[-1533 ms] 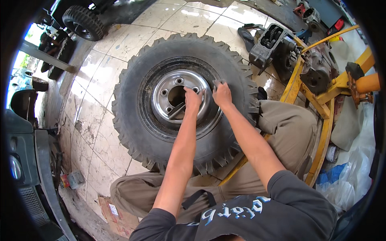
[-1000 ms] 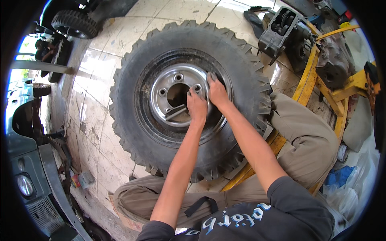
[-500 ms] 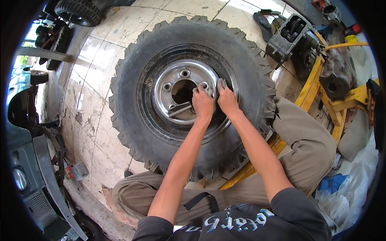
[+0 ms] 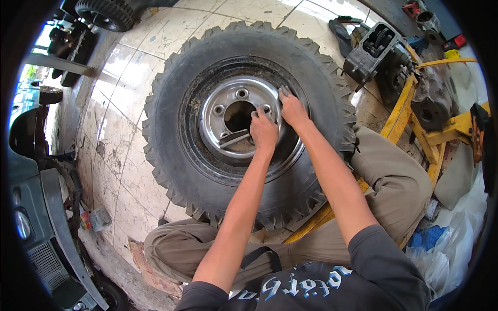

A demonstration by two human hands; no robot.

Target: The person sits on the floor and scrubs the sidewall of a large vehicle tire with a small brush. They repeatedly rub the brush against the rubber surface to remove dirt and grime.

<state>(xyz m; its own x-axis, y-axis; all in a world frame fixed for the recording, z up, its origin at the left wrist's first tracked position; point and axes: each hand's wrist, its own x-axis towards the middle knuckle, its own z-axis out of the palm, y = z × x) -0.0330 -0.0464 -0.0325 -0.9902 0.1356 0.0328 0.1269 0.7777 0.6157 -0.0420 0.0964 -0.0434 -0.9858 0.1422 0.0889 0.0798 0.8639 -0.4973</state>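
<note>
A large knobby off-road tire (image 4: 207,189) lies flat in front of me, mounted on a wheel rim (image 4: 212,124) with a shiny bare-metal centre, a round middle hole and several bolt holes. My left hand (image 4: 264,130) is curled over the centre disc, right of the middle hole. Its fingertips rest by the right bolt hole; what they grip is hidden. My right hand (image 4: 294,110) has its fingers pressed together against the upper right edge of the shiny disc. Anything under them is too small to make out. A flat grey strip (image 4: 234,139) lies across the disc's lower left.
Yellow metal frame bars (image 4: 402,111) stand to the right, near an opened gearbox housing (image 4: 376,49) and a grey metal casting (image 4: 433,106). Clear plastic bags (image 4: 446,254) lie at lower right. A vehicle front (image 4: 31,207) is at left, another wheel (image 4: 104,14) at upper left.
My right hand has slid a little up and away along the disc's edge, with its fingers pointing further left. The left hand stays at the same spot on the disc.
</note>
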